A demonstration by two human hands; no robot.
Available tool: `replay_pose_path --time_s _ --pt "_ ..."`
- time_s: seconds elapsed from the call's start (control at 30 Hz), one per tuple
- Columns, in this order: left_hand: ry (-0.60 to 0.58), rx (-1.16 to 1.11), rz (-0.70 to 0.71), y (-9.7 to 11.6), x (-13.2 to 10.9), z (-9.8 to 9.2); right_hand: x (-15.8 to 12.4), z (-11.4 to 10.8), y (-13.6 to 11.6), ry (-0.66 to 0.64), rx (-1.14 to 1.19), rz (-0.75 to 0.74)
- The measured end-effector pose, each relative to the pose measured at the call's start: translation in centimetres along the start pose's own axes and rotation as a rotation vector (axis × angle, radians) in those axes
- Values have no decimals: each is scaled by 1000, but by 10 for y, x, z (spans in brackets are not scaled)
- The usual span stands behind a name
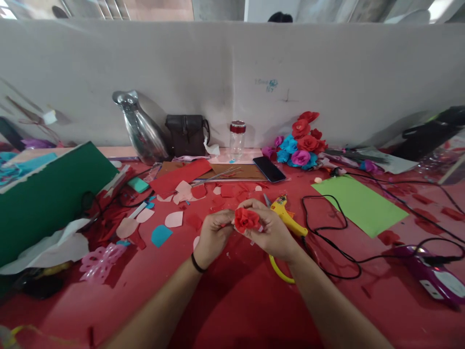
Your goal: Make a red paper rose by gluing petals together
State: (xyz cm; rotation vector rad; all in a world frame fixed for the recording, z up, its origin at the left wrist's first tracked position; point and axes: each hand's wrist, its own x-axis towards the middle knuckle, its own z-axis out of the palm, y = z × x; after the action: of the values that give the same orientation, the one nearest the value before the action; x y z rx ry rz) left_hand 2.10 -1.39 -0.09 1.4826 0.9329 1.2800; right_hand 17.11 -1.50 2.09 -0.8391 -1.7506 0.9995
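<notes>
A red paper flower [247, 220] with curled petals is held up over the red table, in the middle of the view. My right hand [274, 231] has its fingers closed around the flower's right side and base. From the left, my left hand [216, 236] pinches at the flower's edge; the fingertips are partly hidden. Just beyond the right hand lies a yellow glue gun [288, 218]. Yellow-handled scissors [281, 272] lie partly under the right wrist. Cut paper petals, such as a blue one [162, 235] and a pink one [174, 219], are scattered left of the hands.
Paper flowers in a bunch [301, 145] stand against the wall, near a phone [269, 169] and a glass jar [237, 140]. A steel jug [140, 128] leans at back left. Green paper [359, 203], a black cable [337, 259] and a purple power strip [432, 276] lie right.
</notes>
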Motion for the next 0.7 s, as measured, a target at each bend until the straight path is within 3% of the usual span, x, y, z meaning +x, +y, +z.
replay_pose_path --time_s 0.17,0.3,0.4,0.53,0.7 --pt "84 -73 -99 2 1 2 0 -3 0 16 89 45" --pt "205 -184 -236 4 4 3 3 -3 10 148 189 266" --pt "231 -299 -309 3 5 2 6 -1 17 253 231 400" --pt "210 -387 -347 0 5 2 7 3 16 237 284 382" --pt "173 -234 -321 3 3 4 2 10 14 224 170 252"
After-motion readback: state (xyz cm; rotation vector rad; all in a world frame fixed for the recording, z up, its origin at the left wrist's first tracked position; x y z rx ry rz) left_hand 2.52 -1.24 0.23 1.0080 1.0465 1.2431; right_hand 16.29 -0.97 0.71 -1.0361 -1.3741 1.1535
